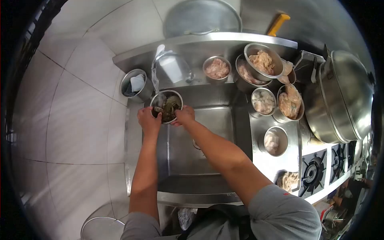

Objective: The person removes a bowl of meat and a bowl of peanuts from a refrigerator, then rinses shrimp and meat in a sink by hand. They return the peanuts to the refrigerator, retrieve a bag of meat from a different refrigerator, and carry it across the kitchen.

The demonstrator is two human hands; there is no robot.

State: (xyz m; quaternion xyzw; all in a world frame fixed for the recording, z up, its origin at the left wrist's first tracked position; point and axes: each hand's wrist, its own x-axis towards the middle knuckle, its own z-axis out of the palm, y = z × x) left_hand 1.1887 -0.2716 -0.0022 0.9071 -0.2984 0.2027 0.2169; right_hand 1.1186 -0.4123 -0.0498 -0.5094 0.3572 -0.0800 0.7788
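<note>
Head view: both hands hold a metal bowl (168, 92) over the sink's (204, 164) far left corner.
The left hand (149, 120) and right hand (185, 115) pinch opposite sides of its rim, thumbs uppermost; dark greenish pieces (171, 106) lie inside. A steel container (145, 96) holding cloth stands just beside it; a bowl of pink meat (217, 69) sits behind the basin.

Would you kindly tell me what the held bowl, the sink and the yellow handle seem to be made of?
Bowl: metal, probably stainless steel, with a shiny silvery rim.
Sink: likely stainless steel too, its grey surface giving soft reflections.
Yellow handle: perhaps plastic, judging by its even, bright colour.
</note>
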